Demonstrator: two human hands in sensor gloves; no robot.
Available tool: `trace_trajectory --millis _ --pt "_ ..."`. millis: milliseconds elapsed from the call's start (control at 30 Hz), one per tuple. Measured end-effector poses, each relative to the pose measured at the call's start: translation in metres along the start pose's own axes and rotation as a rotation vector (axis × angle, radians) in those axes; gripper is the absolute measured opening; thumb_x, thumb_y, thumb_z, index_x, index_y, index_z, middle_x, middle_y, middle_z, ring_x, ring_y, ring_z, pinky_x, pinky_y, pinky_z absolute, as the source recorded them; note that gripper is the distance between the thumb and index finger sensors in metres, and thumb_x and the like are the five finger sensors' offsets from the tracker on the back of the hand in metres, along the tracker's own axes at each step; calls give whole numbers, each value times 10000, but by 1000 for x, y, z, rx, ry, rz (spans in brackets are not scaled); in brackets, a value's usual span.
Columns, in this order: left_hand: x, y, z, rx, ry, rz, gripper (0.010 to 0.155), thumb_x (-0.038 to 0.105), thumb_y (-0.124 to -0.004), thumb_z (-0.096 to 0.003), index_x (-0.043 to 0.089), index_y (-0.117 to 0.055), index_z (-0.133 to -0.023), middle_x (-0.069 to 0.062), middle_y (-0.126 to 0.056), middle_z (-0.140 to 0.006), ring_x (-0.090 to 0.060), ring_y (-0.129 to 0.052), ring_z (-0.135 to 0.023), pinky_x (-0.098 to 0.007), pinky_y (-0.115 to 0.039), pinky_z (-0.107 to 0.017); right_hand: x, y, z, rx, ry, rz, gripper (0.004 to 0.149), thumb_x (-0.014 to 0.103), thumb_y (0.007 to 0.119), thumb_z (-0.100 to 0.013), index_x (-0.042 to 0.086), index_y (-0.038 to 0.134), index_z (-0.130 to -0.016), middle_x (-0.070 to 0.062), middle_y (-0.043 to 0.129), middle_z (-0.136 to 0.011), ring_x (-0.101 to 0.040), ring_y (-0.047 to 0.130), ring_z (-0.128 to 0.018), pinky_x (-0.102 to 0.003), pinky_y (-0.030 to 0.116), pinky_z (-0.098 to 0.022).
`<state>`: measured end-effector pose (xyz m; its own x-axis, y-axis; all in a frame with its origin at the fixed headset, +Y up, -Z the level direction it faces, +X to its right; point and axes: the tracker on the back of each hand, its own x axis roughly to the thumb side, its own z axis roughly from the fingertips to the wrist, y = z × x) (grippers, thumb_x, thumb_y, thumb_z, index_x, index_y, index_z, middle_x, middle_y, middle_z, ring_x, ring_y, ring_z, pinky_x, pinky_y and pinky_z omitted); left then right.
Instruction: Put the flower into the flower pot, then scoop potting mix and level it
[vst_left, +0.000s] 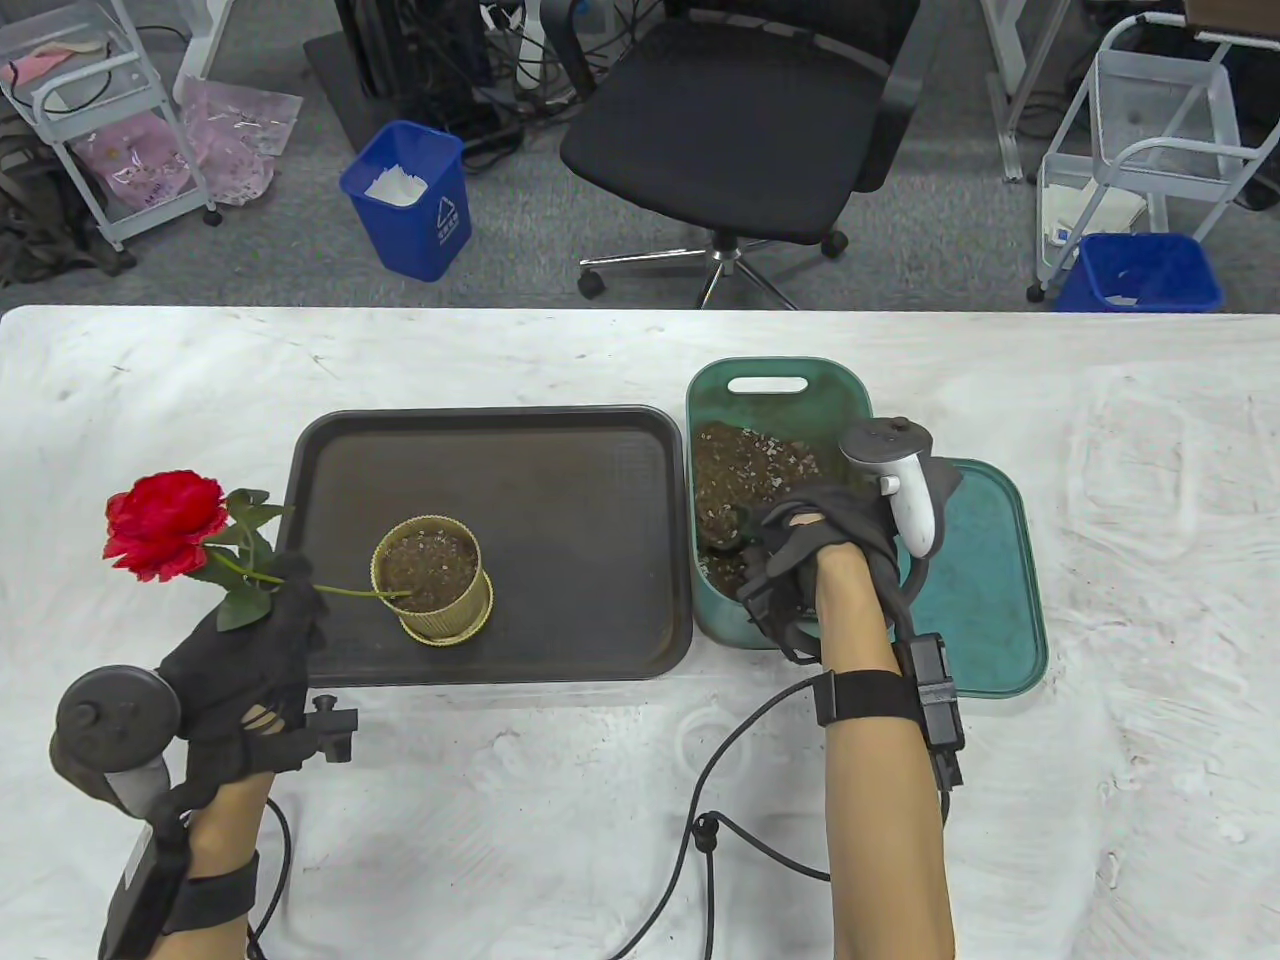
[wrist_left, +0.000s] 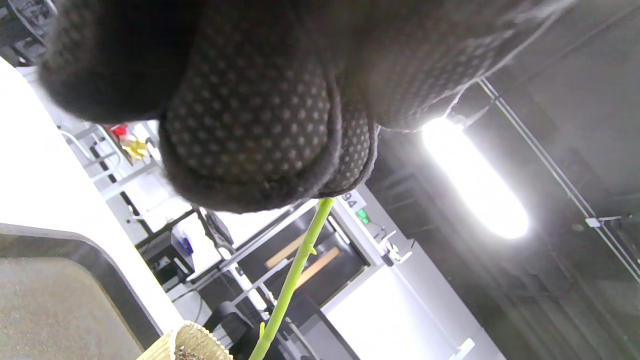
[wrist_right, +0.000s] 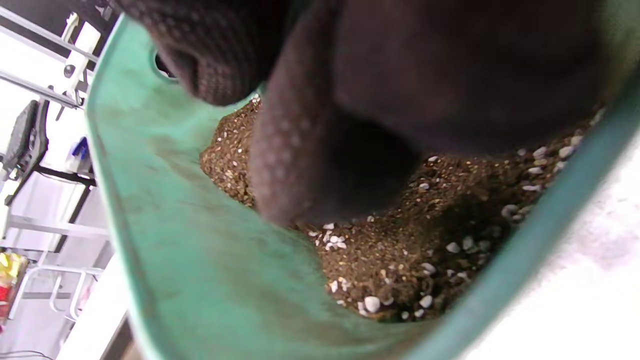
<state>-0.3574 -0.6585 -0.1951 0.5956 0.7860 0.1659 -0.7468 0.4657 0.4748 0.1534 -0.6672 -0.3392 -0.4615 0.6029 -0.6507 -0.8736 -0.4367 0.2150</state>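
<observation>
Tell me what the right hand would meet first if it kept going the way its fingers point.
Probably the potting mix in the green tub: the right hand already reaches down into it, though actual contact is unclear.

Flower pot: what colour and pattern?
Pale gold flower pot with fine vertical ribbing; table view.

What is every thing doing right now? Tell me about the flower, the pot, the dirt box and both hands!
Flower: tilted far over, stem end in the pot's soil.
Flower pot: upright on the dark tray, holding potting mix.
Green tub: open, partly filled with potting mix.
Green lid: off, lying beside the tub.
Left hand: grips the flower stem.
Right hand: down in the tub; its grip is hidden.
</observation>
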Motion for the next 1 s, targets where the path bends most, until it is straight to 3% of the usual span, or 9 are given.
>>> trace_trajectory --millis 400,567,833,1000 --pt "0 0 -1 -4 1 6 417 448 -887 -419 217 -954 -760 29 -1074 -554 -136 -1135 -222 -318 -965 -240 -22 -10 14 14 -46 -294 541 287 745 -414 -1 729 -872 -158 990 -588 -240 1087 -205 -317 972 -55" --pt "-1 0 -1 -4 8 12 417 448 -886 -420 217 -952 -761 28 -1074 -554 -137 -1135 -222 -320 -964 -240 -29 -16 25 -28 -75 -388 541 288 746 -412 -3 730 -868 -158 990 -584 -239 1088 -201 -317 975 -51" --pt "-1 0 -1 -8 6 16 416 450 -885 -421 220 -952 -761 31 -1073 -556 -135 -1135 -223 -319 -964 -242 -34 -30 50 -91 -145 -444 538 290 751 -410 -2 738 -862 -159 995 -575 -239 1089 -187 -318 973 -41" --pt "-1 0 -1 -6 11 18 416 449 -885 -420 219 -952 -760 30 -1074 -555 -135 -1135 -223 -318 -964 -242 -26 -27 65 -72 -213 -434 537 293 754 -411 1 740 -862 -159 997 -572 -240 1089 -186 -320 972 -40"
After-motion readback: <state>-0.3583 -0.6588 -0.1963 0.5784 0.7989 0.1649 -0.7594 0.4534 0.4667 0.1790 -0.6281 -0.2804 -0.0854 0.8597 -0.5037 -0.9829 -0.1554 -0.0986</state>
